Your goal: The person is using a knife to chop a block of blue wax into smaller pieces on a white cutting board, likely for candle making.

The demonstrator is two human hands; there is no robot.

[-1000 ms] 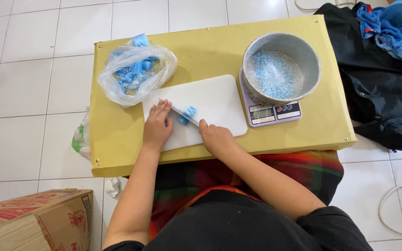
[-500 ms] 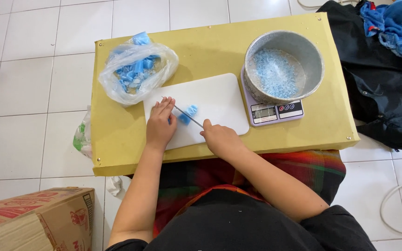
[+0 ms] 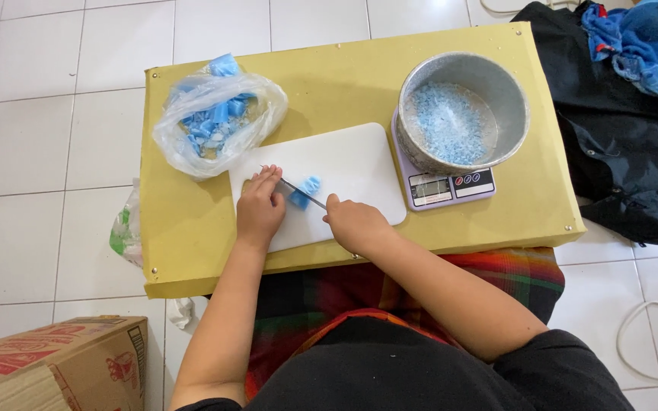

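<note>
The left hand (image 3: 259,207) lay palm-down on the white cutting board (image 3: 359,164), its fingers curled together and pressing on the near end of a small cluster of blue pieces (image 3: 305,190). Those pieces sat just past its fingertips, between the two hands. The right hand (image 3: 356,224) was closed around the handle of a knife (image 3: 292,185), whose thin blade ran away from it at a slant, across the blue pieces and up past the left hand's fingertips. The handle itself was hidden inside the fist.

Beyond the left hand, touching the far left corner of the board, stood a clear plastic bag (image 3: 218,125) with its mouth open and more blue chunks inside. Beyond the right hand and a little to its right, a round metal pot (image 3: 462,110) rested on a small kitchen scale (image 3: 451,186); the pot's bottom was covered with fine pale-blue bits. The scale stood just beside the right edge of the board.

All of this sat on a low yellow table (image 3: 192,236), which reached over the person's lap. Under the forearms lay a plaid cloth (image 3: 496,274) in red, green and yellow. To the left of the left elbow, on the tiled floor (image 3: 39,152), stood a cardboard box (image 3: 55,369). Well to the right of the right hand lay a heap of dark and blue clothes (image 3: 618,114).
</note>
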